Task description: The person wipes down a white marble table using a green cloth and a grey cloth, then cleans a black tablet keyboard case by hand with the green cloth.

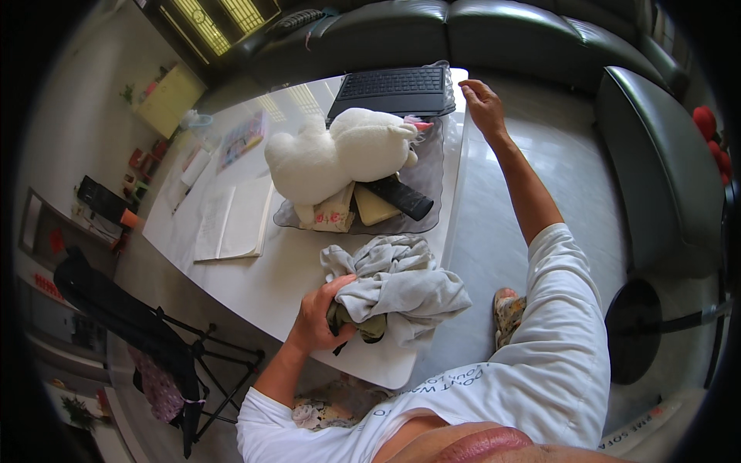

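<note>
My left hand (321, 318) grips a crumpled bundle of clothing at the near end of a white glossy table (295, 307). Pale grey fabric (399, 289) makes up most of the bundle, and an olive-green piece (370, 328) shows beneath it by my fingers. My right hand (483, 107) is stretched out to the table's far right corner, beside a black keyboard (391, 87). Its fingers are bent; whether they touch the edge or pinch something small cannot be told. Between the hands, a white plush toy (347, 147) lies on a clear wavy-edged tray (428, 173).
Under the toy are a black remote control (399, 197), a cream box (373, 205) and a floral tissue pack (330, 214). An open notebook (234, 220) lies left. A black folding chair (133, 324) stands left of the table, dark leather sofas (376, 40) behind and right.
</note>
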The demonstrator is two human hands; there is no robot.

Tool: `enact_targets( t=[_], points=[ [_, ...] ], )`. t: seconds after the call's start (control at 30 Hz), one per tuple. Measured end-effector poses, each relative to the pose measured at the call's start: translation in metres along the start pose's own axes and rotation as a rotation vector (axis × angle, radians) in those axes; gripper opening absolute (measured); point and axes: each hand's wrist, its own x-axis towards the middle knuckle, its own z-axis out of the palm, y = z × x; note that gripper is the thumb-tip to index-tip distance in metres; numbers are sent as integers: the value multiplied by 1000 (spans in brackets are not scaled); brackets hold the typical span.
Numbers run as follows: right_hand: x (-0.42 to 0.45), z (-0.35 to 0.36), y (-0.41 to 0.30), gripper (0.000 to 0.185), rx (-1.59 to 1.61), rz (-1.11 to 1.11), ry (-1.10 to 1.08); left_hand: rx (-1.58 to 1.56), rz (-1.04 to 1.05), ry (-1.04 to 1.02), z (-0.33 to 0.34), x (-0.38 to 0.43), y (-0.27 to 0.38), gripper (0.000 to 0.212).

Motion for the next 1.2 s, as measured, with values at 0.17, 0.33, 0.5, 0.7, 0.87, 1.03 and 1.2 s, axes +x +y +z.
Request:
enact_targets(
  t=[0.17, 0.33, 0.5, 0.7, 0.87, 1.03, 1.2],
  points=[
    [15, 19, 25, 26, 10, -23, -39, 26, -10, -6, 0, 0, 0, 66],
    [33, 33, 31, 40, -21, -89, -76, 26, -14, -17, -1, -1, 1, 68],
    [48, 42, 29, 47, -147, -132, -153, 7, -11, -3, 0, -2, 0, 68],
    [53, 47, 38, 56, -179, -56, -209, 20, -18, -9, 0, -1, -1, 69],
    [55, 45, 35, 59, -222, -37, -246, -19, -29, -12, -1, -1, -1, 70],
    [50, 41, 33, 47, 162, 92, -37, -22, -18, -3, 0, 0, -1, 70],
    [31, 32, 31, 48, 418, 360, 34, -21, -17, -4, -1, -1, 0, 69]
  ],
)
